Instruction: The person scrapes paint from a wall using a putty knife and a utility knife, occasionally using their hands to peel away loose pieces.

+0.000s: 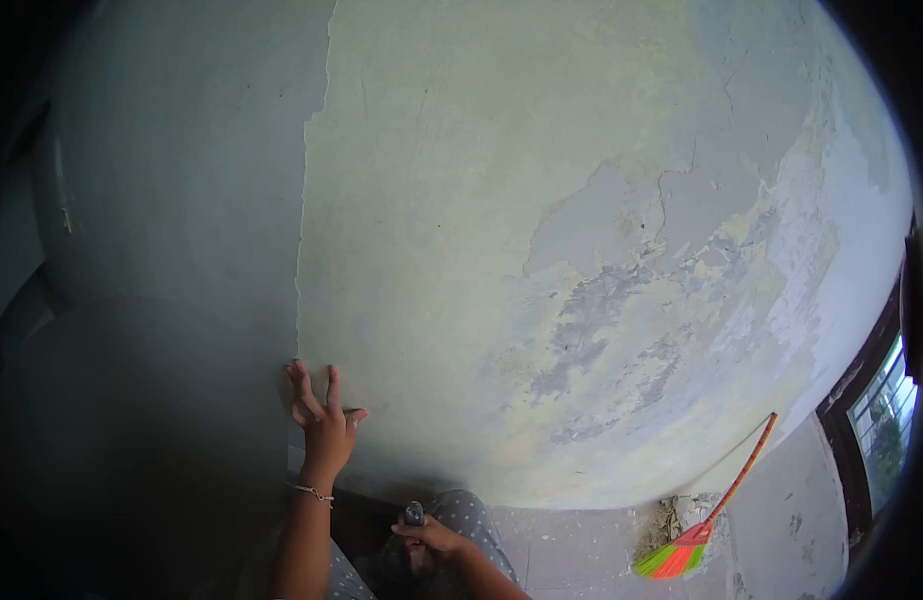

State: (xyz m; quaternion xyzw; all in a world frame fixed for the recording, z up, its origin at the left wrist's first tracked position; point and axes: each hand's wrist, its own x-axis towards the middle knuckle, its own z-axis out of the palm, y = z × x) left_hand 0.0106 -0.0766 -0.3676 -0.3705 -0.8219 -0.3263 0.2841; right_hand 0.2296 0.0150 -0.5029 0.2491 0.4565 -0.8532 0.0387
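My left hand reaches up to the wall, fingers spread, with fingertips right at the ragged vertical edge where the pale yellow-green paint meets the grey surface. A thin bracelet circles its wrist. Lower down, close to my knees, my right hand is closed around a dark tool with a rounded grey end. The fingers and shadow hide most of that tool, and I cannot tell its kind. Dotted grey trousers show behind the right hand.
Peeled and scraped patches cover the wall's right half. A broom with green and orange bristles leans on the wall at lower right, near crumbled plaster. Tiled floor runs along the wall's base. A dark-framed window is at far right.
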